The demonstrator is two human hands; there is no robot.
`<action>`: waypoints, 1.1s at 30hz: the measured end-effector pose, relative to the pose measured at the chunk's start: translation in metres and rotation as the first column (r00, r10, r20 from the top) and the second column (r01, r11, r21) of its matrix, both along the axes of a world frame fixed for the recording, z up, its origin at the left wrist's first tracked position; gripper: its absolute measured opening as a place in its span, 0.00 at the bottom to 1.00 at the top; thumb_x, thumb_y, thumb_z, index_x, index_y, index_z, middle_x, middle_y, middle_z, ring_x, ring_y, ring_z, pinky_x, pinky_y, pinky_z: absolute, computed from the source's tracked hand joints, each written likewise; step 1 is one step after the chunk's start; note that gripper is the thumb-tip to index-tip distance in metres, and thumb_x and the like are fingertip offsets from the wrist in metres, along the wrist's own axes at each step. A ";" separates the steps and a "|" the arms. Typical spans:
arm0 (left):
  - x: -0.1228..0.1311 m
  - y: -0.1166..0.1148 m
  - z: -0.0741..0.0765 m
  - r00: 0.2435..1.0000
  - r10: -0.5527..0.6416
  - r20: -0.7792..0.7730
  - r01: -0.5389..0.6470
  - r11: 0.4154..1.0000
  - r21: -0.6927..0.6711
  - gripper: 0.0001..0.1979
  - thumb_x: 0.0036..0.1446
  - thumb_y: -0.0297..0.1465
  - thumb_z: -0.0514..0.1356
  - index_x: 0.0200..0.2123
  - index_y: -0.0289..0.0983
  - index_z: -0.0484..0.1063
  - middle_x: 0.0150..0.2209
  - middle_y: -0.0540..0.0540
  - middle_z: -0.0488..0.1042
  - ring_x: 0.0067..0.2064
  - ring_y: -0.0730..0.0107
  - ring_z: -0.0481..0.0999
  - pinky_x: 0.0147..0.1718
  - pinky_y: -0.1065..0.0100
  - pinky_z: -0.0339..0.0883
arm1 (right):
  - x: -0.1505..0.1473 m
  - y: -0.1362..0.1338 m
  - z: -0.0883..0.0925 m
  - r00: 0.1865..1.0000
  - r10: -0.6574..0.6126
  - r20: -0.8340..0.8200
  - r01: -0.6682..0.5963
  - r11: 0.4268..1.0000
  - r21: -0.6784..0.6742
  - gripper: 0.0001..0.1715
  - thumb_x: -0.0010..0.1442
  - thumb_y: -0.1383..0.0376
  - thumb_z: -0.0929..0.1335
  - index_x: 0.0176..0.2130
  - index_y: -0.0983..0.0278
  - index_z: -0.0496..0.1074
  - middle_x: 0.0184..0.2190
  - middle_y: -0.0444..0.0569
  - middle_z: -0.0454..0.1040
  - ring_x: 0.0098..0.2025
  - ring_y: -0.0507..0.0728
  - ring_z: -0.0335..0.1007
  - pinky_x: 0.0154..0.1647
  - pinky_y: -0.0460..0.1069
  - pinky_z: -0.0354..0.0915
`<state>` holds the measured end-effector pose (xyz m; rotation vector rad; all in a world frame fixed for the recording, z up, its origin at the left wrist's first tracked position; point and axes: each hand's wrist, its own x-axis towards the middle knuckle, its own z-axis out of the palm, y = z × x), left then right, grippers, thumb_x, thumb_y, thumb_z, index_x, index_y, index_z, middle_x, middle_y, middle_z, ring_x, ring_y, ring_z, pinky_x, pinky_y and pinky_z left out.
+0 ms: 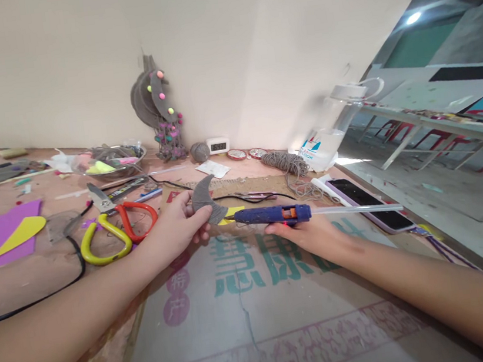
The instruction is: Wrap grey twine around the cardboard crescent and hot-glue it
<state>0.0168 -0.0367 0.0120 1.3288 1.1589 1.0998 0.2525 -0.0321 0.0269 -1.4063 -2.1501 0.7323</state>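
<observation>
Here, our left hand (186, 215) pinches the gray crescent (204, 198), our right hand (315, 235) grips the glue gun (259, 216); its nozzle (230, 217), so close, might burn our fingertips (203, 211).

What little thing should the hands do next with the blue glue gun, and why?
Probably squeeze a small dab from the blue plastic glue gun onto the grey crescent that looks yarn-wrapped. The right hand holds the gun with its nozzle close to the crescent's lower tip, and the left hand grips the crescent.
</observation>
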 end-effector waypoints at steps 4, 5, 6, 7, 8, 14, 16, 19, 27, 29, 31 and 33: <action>0.000 0.000 0.000 1.000 0.013 0.015 -0.013 1.000 -0.005 0.10 0.50 0.34 0.58 0.34 0.38 0.61 0.17 0.57 0.65 0.17 0.78 0.66 0.15 0.78 0.59 | -0.001 0.000 0.001 0.999 -0.007 -0.040 0.007 1.000 -0.001 0.19 0.52 0.51 0.66 0.37 0.61 0.69 0.32 0.45 0.72 0.35 0.55 0.67 0.37 0.48 0.64; 0.000 0.001 -0.001 1.000 0.010 0.020 -0.010 1.000 -0.002 0.10 0.50 0.34 0.58 0.34 0.39 0.61 0.17 0.57 0.65 0.17 0.78 0.66 0.15 0.78 0.59 | -0.001 0.000 0.001 0.999 -0.008 -0.054 0.008 1.000 -0.004 0.18 0.52 0.51 0.66 0.37 0.61 0.69 0.32 0.45 0.72 0.36 0.55 0.68 0.38 0.48 0.64; 0.000 0.001 -0.001 1.000 0.005 0.024 -0.005 1.000 0.001 0.10 0.50 0.34 0.58 0.34 0.39 0.61 0.17 0.57 0.65 0.17 0.78 0.66 0.15 0.77 0.59 | -0.001 0.000 0.002 0.998 -0.009 -0.067 0.009 1.000 -0.005 0.18 0.52 0.51 0.66 0.37 0.62 0.69 0.33 0.45 0.73 0.36 0.55 0.68 0.38 0.48 0.64; 0.000 0.001 -0.001 1.000 -0.001 0.028 0.001 1.000 0.003 0.10 0.50 0.34 0.58 0.34 0.39 0.60 0.18 0.57 0.66 0.17 0.78 0.66 0.15 0.77 0.60 | -0.001 0.000 0.002 0.997 -0.011 -0.077 0.011 1.000 -0.005 0.18 0.51 0.52 0.66 0.36 0.62 0.69 0.32 0.45 0.73 0.36 0.55 0.68 0.38 0.48 0.64; 0.000 0.001 -0.001 0.999 -0.007 0.031 0.007 1.000 0.002 0.10 0.50 0.34 0.58 0.34 0.39 0.60 0.18 0.57 0.66 0.17 0.78 0.66 0.16 0.77 0.60 | -0.001 0.000 0.003 0.996 -0.014 -0.084 0.014 1.000 -0.002 0.18 0.51 0.52 0.67 0.36 0.62 0.69 0.32 0.44 0.73 0.35 0.54 0.68 0.38 0.48 0.64; -0.001 0.001 0.000 1.000 -0.003 -0.010 0.003 1.000 0.009 0.09 0.52 0.34 0.57 0.34 0.39 0.60 0.18 0.57 0.65 0.17 0.79 0.66 0.15 0.78 0.58 | -0.001 0.001 0.002 0.996 -0.009 -0.088 0.009 1.000 0.004 0.17 0.52 0.52 0.66 0.35 0.62 0.69 0.30 0.44 0.73 0.34 0.55 0.69 0.35 0.48 0.64; -0.001 0.002 0.000 1.000 -0.004 -0.015 0.004 1.000 0.012 0.09 0.52 0.34 0.57 0.34 0.38 0.60 0.18 0.57 0.65 0.17 0.79 0.66 0.15 0.79 0.58 | 0.000 0.002 0.002 0.996 -0.012 -0.087 0.013 1.000 0.005 0.17 0.52 0.52 0.66 0.35 0.62 0.69 0.31 0.44 0.74 0.34 0.55 0.69 0.35 0.48 0.64; -0.001 0.002 -0.001 1.000 -0.007 -0.017 0.007 1.000 0.010 0.09 0.51 0.34 0.57 0.34 0.38 0.60 0.18 0.57 0.65 0.17 0.79 0.66 0.15 0.78 0.58 | 0.001 0.003 0.001 0.997 -0.012 -0.075 0.013 1.000 0.014 0.17 0.52 0.52 0.66 0.35 0.62 0.69 0.31 0.44 0.74 0.34 0.55 0.69 0.36 0.49 0.64; 0.000 0.001 0.000 0.999 -0.005 -0.036 0.006 1.000 0.017 0.09 0.52 0.34 0.57 0.34 0.39 0.60 0.18 0.57 0.65 0.17 0.79 0.66 0.15 0.78 0.59 | 0.002 0.005 -0.001 0.998 -0.023 -0.062 0.025 0.999 0.028 0.18 0.52 0.51 0.65 0.35 0.63 0.69 0.31 0.45 0.74 0.34 0.55 0.69 0.35 0.48 0.64; 0.000 0.001 0.001 0.999 -0.006 -0.047 0.007 1.000 0.018 0.09 0.52 0.34 0.56 0.34 0.38 0.59 0.18 0.57 0.65 0.17 0.79 0.66 0.15 0.79 0.58 | 0.003 0.006 -0.002 0.997 -0.039 -0.060 0.041 0.999 0.034 0.18 0.52 0.51 0.66 0.36 0.62 0.70 0.31 0.45 0.74 0.34 0.56 0.69 0.35 0.49 0.64; 0.000 0.000 0.002 0.998 -0.003 -0.055 0.004 1.000 0.016 0.09 0.52 0.34 0.56 0.34 0.38 0.59 0.17 0.57 0.65 0.17 0.79 0.66 0.14 0.79 0.57 | 0.004 0.006 -0.003 0.997 -0.047 -0.060 0.050 0.998 0.039 0.19 0.52 0.51 0.66 0.37 0.62 0.70 0.32 0.45 0.74 0.35 0.56 0.69 0.37 0.49 0.64; 0.000 0.000 0.003 0.998 -0.002 -0.055 0.003 1.000 0.012 0.08 0.52 0.34 0.56 0.34 0.38 0.60 0.17 0.57 0.65 0.17 0.80 0.65 0.14 0.79 0.57 | 0.004 0.007 -0.003 0.997 -0.047 -0.058 0.050 0.998 0.047 0.19 0.52 0.51 0.66 0.37 0.62 0.70 0.33 0.45 0.74 0.36 0.56 0.70 0.38 0.50 0.64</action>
